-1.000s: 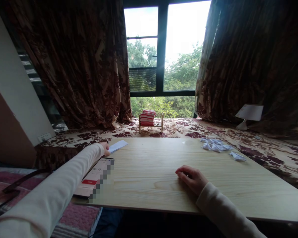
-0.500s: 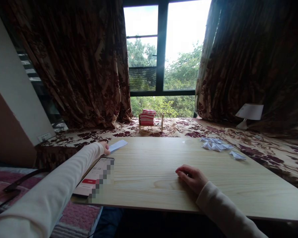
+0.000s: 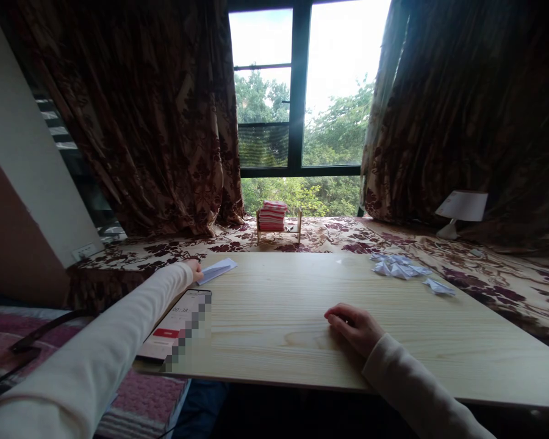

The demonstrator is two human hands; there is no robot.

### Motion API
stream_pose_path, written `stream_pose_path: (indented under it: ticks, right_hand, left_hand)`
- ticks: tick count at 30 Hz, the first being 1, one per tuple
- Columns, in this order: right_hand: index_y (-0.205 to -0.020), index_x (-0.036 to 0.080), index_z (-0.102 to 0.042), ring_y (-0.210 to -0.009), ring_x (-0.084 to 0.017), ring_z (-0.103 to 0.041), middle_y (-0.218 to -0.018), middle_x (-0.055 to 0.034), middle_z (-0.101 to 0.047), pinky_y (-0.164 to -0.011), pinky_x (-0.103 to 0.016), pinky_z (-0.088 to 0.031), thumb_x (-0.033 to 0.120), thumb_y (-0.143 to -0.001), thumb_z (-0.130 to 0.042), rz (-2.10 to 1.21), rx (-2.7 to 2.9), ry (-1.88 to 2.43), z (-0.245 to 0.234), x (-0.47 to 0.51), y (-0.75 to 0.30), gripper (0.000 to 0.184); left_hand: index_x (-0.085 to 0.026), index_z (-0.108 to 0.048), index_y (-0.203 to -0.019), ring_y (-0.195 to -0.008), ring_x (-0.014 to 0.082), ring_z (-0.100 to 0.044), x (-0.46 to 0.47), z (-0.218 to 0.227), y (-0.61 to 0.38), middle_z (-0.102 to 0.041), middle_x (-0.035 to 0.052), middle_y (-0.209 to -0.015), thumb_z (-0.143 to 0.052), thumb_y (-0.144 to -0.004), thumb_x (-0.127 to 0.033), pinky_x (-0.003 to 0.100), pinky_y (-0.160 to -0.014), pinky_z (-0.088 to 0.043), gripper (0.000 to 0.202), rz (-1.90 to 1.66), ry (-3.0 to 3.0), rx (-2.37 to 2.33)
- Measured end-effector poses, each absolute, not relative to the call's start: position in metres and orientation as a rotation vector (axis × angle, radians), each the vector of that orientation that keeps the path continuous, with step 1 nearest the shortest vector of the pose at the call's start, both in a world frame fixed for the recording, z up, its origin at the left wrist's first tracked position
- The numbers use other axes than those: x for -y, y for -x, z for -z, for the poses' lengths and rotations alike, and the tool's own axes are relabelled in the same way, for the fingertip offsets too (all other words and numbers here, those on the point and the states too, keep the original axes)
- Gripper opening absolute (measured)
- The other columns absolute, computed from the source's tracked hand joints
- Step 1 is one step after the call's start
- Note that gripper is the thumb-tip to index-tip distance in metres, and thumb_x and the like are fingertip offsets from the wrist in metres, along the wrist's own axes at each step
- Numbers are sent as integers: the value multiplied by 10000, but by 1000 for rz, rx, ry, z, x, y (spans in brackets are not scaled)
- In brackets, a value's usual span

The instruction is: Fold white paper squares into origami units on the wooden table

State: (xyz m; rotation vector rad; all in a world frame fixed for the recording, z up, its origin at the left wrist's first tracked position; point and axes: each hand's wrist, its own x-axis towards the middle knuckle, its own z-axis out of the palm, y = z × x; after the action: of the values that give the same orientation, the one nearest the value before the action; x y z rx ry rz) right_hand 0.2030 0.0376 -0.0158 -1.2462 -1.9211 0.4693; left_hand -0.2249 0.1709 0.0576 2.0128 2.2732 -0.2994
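At the table's far left corner, my left hand is closed on the near end of a white paper strip; its fingertips are mostly hidden. The strip looks layered, with one edge slightly raised. My right hand rests on the wooden table right of the middle, fingers loosely curled together, with nothing visible in them. Several folded white paper pieces lie in a loose pile at the far right, and one folded piece sits just apart from it.
A phone showing a timer lies at the table's left edge, under my left forearm. Beyond the table, a small wooden stand holds folded red-and-white cloths on the patterned sill cover. A white lamp stands at the right.
The paper strip at my left hand now shows a raised edge and a shadowed gap between layers. My right hand stays in place. The view has shifted very slightly.
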Motion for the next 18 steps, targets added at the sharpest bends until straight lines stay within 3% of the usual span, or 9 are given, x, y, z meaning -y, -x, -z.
stream_pose_path:
  ticks: [18]
  right_hand:
    - [-719,159,-639,-580,-146,-538,-646,-36,-622,-561,-251,-431,354,-749,-465,-481,1901,1247,14,-37,-201,263]
  left_hand:
    - [-144,-516,-1073,-927,214,-546,-172,-59,225,-538,53,-1082,-496,-819,-325,387,-768,-470,313,175,-1979,-2304]
